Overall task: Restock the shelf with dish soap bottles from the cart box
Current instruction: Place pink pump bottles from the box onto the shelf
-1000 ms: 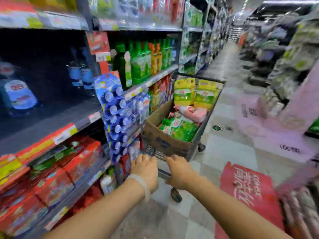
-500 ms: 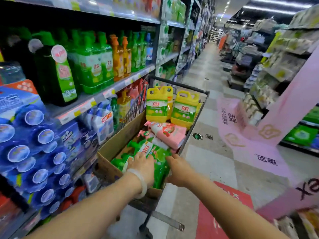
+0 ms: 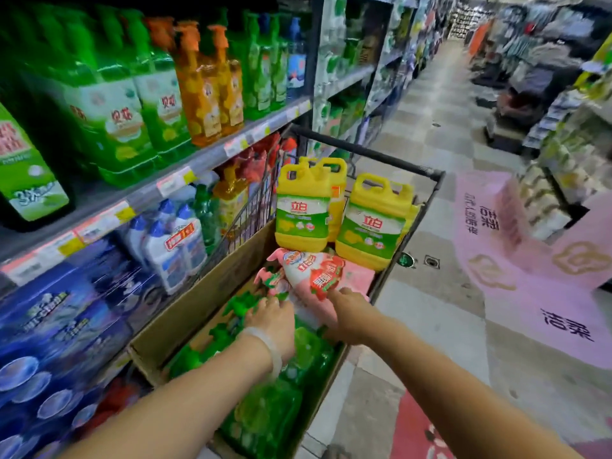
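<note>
Green plastic dish soap bottles [image 3: 265, 402] are lying on their sides in the cardboard box [image 3: 185, 313] inside the cart [image 3: 367, 154], packed close together with their pump tops pointing to the shelf side. They are looking full, so I am judging them rather heavy for one hand, stiff in the body but smooth and a little slippery; the best hold is probably around the narrow waist under the pump, not on the pump itself, which may snap or turn.

From the single head view, the left hand [image 3: 275, 323] is reaching down among the green pump tops with fingers spread; I cannot tell if it is already gripping one. The right hand [image 3: 347, 318] is resting against the pink refill pouch [image 3: 318, 273] that is lying over the bottles, and its fingers are hidden, so I cannot tell its grip either. This pouch is soft and is probably needing to be moved aside first.

Two yellow jugs [image 3: 304, 207] are standing at the far end of the cart. The shelf [image 3: 205, 160] on the left is carrying rows of green and orange bottles just beside the cart, so the carrying way is short. The tiled aisle floor [image 3: 437, 180] is stretching ahead, with a pink display [image 3: 536, 260] on the right.
</note>
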